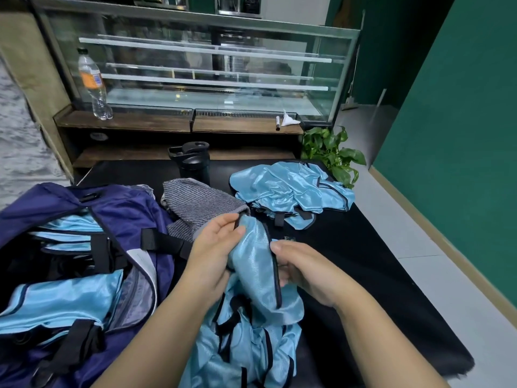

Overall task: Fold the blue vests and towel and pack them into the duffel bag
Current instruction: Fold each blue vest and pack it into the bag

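Blue vests (pixel 291 189) on black table (pixel 363 261), green wall (pixel 461 107) alongside.

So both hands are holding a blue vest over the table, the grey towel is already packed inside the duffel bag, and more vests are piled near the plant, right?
Not quite: the head view shows the grey towel lying on the table beside the duffel bag, not inside it. The rest stands.

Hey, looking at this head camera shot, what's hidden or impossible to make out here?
- Duffel bag: its near end is cut off by the bottom-left edge; its depths are dark.
- Pile of vests: count unclear, bunched folds overlap.
- Held vest: lower part cut off by the bottom edge.
- Water bottle: label too blurred to read.
- Towel: near edge hidden behind the left hand.
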Action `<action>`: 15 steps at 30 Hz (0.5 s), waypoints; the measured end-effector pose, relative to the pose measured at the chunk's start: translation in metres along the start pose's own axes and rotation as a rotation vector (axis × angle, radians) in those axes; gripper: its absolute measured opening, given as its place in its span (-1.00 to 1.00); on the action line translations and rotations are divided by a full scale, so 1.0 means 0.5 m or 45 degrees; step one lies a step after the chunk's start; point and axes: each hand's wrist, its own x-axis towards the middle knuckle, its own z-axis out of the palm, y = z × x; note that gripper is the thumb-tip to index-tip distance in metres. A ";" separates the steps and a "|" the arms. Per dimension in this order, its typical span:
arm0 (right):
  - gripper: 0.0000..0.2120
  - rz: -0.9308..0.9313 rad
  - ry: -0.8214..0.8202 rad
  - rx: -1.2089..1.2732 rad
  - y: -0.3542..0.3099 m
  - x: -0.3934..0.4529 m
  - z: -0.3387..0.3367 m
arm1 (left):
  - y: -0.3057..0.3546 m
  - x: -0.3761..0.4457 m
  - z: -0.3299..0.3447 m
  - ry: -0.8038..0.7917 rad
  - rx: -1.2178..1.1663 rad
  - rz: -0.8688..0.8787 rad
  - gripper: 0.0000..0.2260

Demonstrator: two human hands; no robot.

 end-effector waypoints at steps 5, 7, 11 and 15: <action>-0.61 -0.069 0.108 0.164 -0.010 0.012 0.031 | 0.021 -0.048 -0.011 -0.272 0.252 0.166 -0.61; -0.69 -0.210 0.130 0.275 -0.028 0.019 0.048 | 0.027 -0.057 -0.019 -0.298 0.345 0.213 -0.54; -0.34 -0.421 0.153 0.229 -0.059 0.035 0.060 | 0.048 -0.069 -0.020 -0.249 0.418 0.318 -0.44; -0.12 -0.466 0.200 0.232 -0.076 0.042 0.048 | 0.062 -0.082 -0.007 -0.152 0.513 0.461 -0.42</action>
